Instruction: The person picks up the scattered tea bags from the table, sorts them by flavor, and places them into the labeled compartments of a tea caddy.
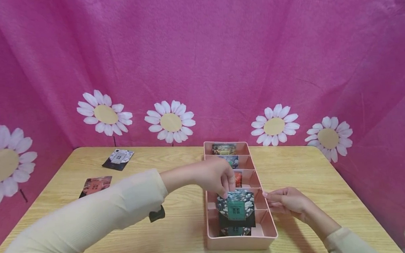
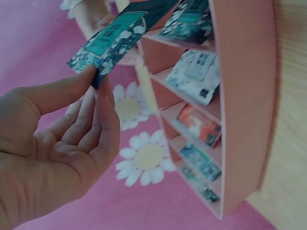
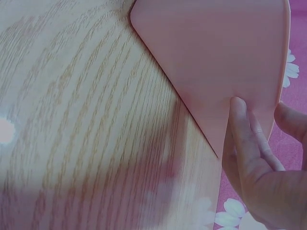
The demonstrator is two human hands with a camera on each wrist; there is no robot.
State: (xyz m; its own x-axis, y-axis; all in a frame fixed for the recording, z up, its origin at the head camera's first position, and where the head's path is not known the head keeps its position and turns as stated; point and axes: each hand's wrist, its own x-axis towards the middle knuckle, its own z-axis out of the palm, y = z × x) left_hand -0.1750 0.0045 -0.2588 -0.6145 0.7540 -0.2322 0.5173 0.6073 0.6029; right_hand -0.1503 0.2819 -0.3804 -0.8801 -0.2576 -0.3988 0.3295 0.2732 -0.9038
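Observation:
My left hand pinches the top edge of a dark green floral sachet between thumb and fingers. The sachet hangs upright above the front part of a pink divided box. A matching green sachet sits in the nearest compartment, partly hidden in the head view. Farther along are a white sachet, an orange-red one, a blue one and a yellow-green one. At the box's right side, my right hand holds the wall, thumb at the rim and fingers against the outside.
On the wooden table's left side lie a white-and-black sachet toward the back and a red sachet, partly covered by the left sleeve. A pink daisy-print cloth hangs behind the table and along both sides.

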